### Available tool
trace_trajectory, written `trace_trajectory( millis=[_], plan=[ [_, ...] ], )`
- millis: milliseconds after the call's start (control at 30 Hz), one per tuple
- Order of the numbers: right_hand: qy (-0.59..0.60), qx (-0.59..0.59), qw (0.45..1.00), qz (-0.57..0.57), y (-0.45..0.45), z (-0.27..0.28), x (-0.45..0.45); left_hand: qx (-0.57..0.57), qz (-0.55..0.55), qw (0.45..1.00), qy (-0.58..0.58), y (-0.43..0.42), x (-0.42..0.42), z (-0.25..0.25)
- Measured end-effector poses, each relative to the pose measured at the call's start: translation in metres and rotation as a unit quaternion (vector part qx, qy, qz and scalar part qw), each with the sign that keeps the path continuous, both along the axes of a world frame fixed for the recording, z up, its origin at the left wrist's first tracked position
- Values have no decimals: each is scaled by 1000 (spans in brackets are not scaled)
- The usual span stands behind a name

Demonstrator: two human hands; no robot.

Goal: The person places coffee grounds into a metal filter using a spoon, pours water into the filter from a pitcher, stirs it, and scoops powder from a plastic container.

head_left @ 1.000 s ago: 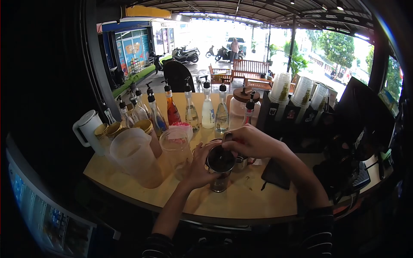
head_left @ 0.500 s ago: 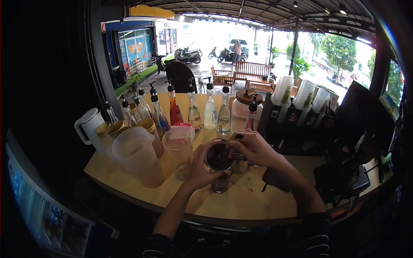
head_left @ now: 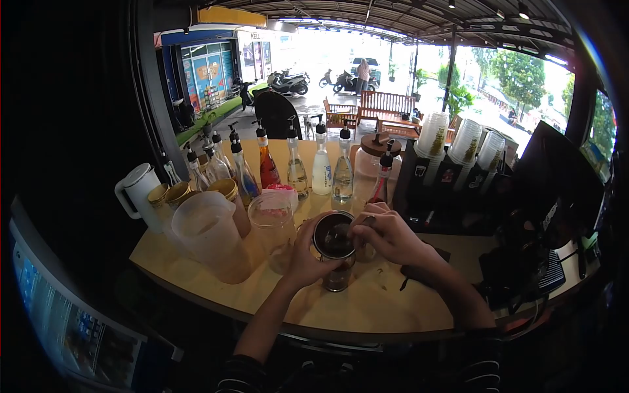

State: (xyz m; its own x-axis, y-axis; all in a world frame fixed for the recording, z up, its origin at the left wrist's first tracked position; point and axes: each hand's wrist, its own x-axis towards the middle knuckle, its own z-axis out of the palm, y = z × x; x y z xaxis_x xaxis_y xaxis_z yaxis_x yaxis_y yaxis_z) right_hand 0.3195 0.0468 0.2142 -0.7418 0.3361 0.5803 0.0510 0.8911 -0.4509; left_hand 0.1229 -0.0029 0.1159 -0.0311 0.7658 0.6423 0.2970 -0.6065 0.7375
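Right hand (head_left: 388, 234): shifted rightward, pinching a dark handle (head_left: 369, 221) by the cup (head_left: 335, 236)
Left hand (head_left: 305, 261): wrapped around the cup
Clear jar (head_left: 272, 226): upright on the table (head_left: 393, 308)

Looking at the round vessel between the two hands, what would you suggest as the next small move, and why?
I would probably make one slow stir with what looks like a spoon: the right hand pinches it at the rim of the vessel, dark contents show inside, and the left hand wraps the side, which should steady it.
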Motion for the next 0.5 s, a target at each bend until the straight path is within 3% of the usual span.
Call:
trace_trajectory(
  millis=[100,167,267,500],
  plan=[
    [-22,10,1000,-18,-4,-3,-1,0,7,1000,17,-1,1,3],
    [23,-52,997,-45,-6,3,-2,2,13,999,36,-2,2,5],
    [28,-12,999,-42,-8,-7,-7,13,38,997,71,-5,2,12],
    [55,-42,997,-15,-4,-5,-5,38,77,988,131,-8,-1,15]
  ],
)
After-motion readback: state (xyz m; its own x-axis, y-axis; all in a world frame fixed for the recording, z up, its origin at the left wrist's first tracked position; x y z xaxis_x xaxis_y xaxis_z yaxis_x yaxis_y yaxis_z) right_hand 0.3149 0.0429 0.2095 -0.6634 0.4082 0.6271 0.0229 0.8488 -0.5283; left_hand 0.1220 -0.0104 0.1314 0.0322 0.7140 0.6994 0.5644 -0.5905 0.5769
